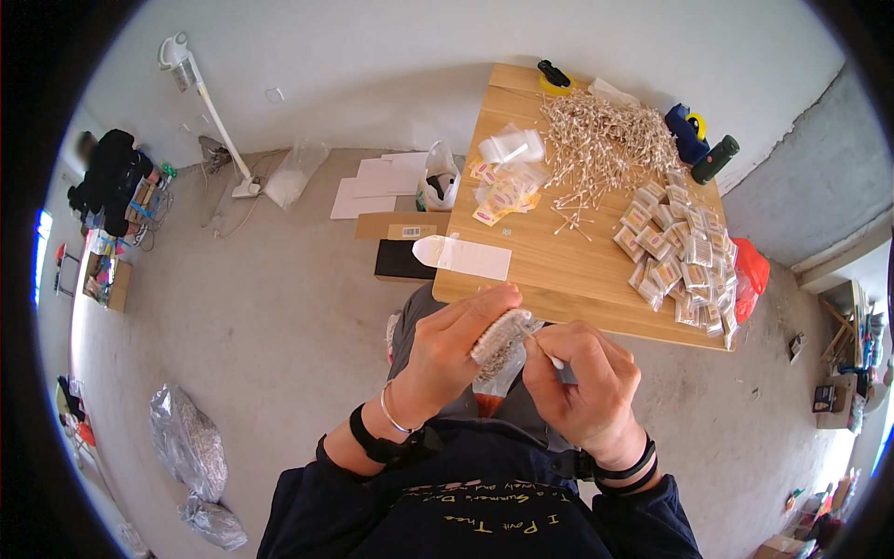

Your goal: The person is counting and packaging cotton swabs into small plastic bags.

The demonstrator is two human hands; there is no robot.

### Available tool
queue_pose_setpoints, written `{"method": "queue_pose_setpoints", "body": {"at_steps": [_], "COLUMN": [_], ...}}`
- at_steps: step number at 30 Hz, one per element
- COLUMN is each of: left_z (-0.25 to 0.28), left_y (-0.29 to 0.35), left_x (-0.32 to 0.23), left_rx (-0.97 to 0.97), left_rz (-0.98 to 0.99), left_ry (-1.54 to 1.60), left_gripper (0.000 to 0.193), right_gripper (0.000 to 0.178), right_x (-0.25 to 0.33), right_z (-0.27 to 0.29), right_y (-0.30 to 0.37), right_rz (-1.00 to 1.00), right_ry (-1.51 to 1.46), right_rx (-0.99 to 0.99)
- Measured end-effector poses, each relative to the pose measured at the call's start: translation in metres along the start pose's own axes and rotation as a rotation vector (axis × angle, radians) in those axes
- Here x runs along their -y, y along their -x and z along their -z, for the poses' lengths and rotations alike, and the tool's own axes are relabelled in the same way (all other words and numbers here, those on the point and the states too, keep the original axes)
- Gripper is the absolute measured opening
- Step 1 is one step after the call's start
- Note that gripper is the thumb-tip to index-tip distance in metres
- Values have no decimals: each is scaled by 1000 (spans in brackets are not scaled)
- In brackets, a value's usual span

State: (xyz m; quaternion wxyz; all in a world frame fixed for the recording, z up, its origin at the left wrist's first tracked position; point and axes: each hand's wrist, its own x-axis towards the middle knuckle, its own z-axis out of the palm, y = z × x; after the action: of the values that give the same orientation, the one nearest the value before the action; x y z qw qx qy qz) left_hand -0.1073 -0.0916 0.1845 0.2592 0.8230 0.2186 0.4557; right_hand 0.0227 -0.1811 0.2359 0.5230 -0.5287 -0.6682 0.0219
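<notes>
A: What's the L hand (456, 343) got?
B: A bunch of cotton swabs (504, 337), just off the near edge of the table (568, 279). L fingers are pressed together along the bunch. Can't tell abt the thumb.
A: & the R hand (589, 380)?
B: Thumb + first finger pinch one swab (557, 362), right by the bunch. Can't tell if they touch. Other R fingers are curled in.
A: OK, what's on the table?
B: White card (484, 260) at the near L corner. Behind it, on the table's L side, see-thru bags (510, 186) w/ yellow bits. Big heap of loose swabs (610, 135) at the table's back. Lots of small see-thru packs (684, 247) piled on its R side. Dark green bottle (715, 160) near its back R corner.
A: & off it?
B: Red bag (752, 275) just beside the table's R side. White bag (440, 172) on the floor, L of the table. Stick vac (216, 121) further L of the table, & a person in black (112, 182) way past that.
</notes>
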Motion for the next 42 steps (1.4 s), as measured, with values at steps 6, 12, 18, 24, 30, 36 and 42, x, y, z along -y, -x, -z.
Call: {"method": "queue_pose_setpoints", "body": {"at_steps": [6, 12, 18, 24, 30, 36, 42], "left_z": [-2, -2, -2, -3, -4, -4, -6], "left_y": [4, 3, 3, 1, 1, 1, 6], "left_x": [2, 0, -2, -4, -4, -5, -1], "left_rx": [37, 48, 47, 7, -15, -7, 48], "left_rz": [21, 92, 97, 28, -27, -26, 56], "left_ry": [40, 115, 112, 73, 23, 17, 78], "left_gripper": [36, 37, 38, 31, 30, 31, 33], "right_gripper": [20, 17, 15, 15, 15, 13, 15], "right_x": [0, 2, 2, 4, 4, 6, 5], "right_z": [3, 9, 10, 8, 8, 9, 9], "right_y": [-1, -1, -1, -1, -1, -2, -7], "right_rz": [-63, -71, -81, -112, -61, -123, -171], "right_ry": [1, -74, -53, -21, 36, 38, 16], "right_rx": [23, -110, -50, -13, 15, 31, 40]}}
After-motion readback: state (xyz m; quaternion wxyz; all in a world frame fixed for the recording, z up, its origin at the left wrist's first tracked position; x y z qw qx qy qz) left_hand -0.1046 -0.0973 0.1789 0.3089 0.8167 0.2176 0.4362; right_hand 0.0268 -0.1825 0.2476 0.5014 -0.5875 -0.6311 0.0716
